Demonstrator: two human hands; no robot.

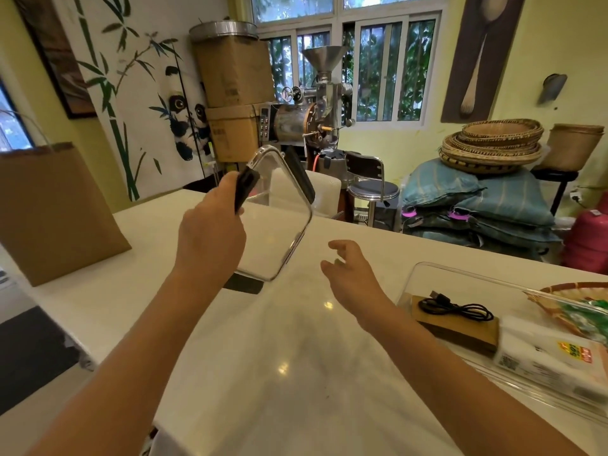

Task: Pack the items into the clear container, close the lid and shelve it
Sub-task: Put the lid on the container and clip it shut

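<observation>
My left hand [212, 225] grips a clear lid [279, 222] with black clips by its left clip, holding it tilted above the white counter [263, 357]. To the right, my right hand [350, 274] hovers over the counter, fingers spread, holding nothing. At the far right lies the clear container [437, 274]. Inside it are a brown box [460, 330] with a coiled black cable [454, 307] on top, a white packet [552, 360] and a woven basket [566, 301] holding something green.
A brown paper bag [56, 212] stands on the counter's left side. Beyond the counter are a stool [371, 189], a metal roasting machine [312, 116], cardboard boxes [233, 93], stacked sacks [477, 205] and woven trays [493, 143].
</observation>
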